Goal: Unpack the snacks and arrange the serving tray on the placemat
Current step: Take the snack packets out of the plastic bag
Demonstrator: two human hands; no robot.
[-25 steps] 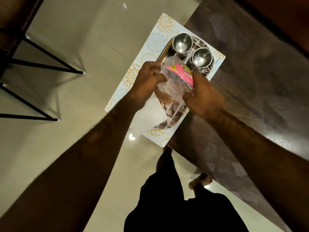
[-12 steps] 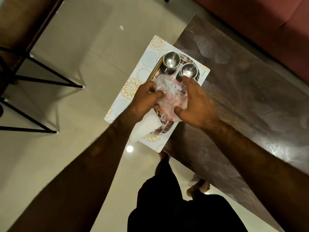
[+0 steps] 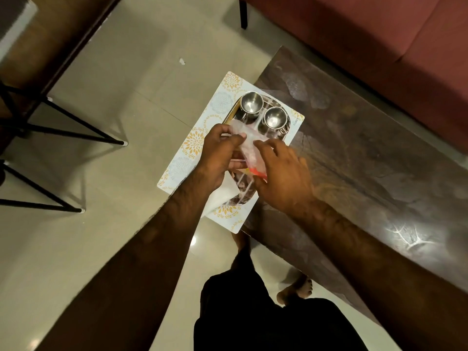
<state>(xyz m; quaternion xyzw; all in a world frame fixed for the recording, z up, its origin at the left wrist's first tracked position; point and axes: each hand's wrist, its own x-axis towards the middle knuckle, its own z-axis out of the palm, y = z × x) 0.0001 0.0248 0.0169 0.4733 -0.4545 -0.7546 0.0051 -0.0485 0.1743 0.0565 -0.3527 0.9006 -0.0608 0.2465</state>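
A clear plastic snack packet (image 3: 249,150) with a red-orange printed end is held over a steel serving tray (image 3: 236,198). My left hand (image 3: 219,153) pinches the packet's upper edge between thumb and fingers. My right hand (image 3: 283,178) grips its lower right side near the red end. The tray lies on a white placemat (image 3: 195,145) with orange and pale blue floral prints, at the end of a dark table (image 3: 367,153). Two steel cups (image 3: 251,102) (image 3: 275,118) stand at the tray's far end. A white napkin (image 3: 222,196) pokes out below my left wrist.
The placemat overhangs the table's left edge above the tiled floor (image 3: 114,236). Black metal chair legs (image 3: 63,127) stand on the left. A maroon sofa (image 3: 379,39) runs along the table's far side. My own feet and dark shorts show below.
The packet has been turned so its pink label no longer faces up, and it looks more crumpled between my hands. The view has pulled back and tilted, showing more table and the sofa.
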